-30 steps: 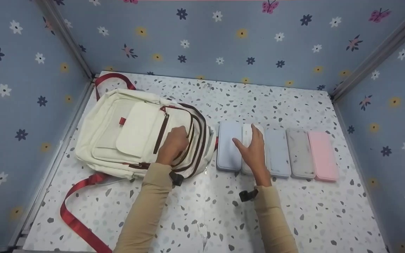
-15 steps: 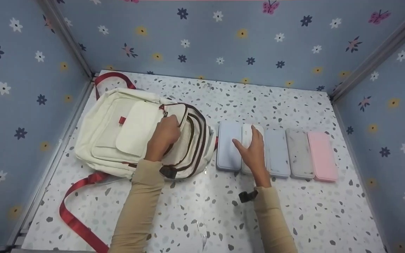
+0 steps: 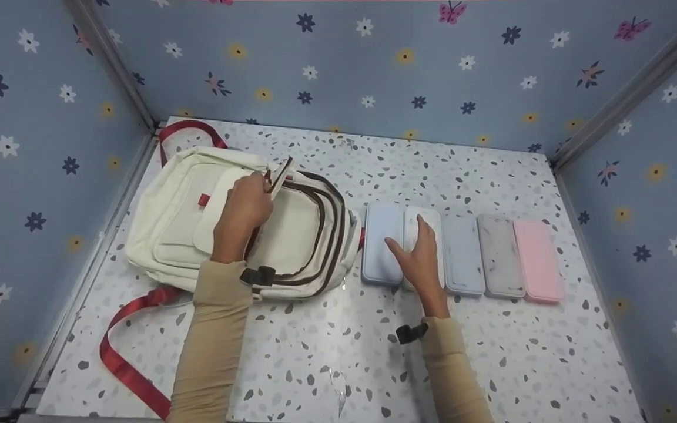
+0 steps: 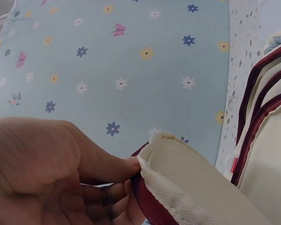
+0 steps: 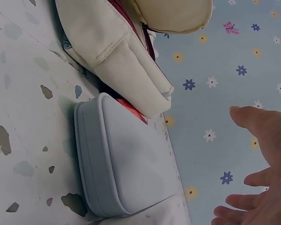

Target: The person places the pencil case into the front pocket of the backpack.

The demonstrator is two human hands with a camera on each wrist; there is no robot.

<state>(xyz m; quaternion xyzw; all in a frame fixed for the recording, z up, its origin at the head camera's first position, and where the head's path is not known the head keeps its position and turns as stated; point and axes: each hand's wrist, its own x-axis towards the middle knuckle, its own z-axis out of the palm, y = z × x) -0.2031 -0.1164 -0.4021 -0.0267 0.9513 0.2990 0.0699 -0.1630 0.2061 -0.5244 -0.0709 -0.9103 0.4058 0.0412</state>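
We have the cream fabric backpack lying front up, left of centre in the head frame. Our left hand is on its near-right part: thumb and fingers pinch the edge of a cream cloth flap trimmed with dark red zip tape, folded up off the front pocket. The pocket is unzipped, pale lining showing.

Our right hand grips nothing: fingers loose, thumb spread, hanging over the white marked rectangular case, mid-right of the frame. In the right wrist view we see it apart from the smooth pale blue rounded case, which sits just beside the backpack's right end.

Row continues rightward from the white case: marbled light blue case, marbled grey case, plain pink case, all flat.

One red webbing strap runs to the lower left; a red strap loop shows at the upper left. All sits on a white speckled tabletop with blue flower-print walls around. We wear tan sleeves, a black wrist unit at each cuff.
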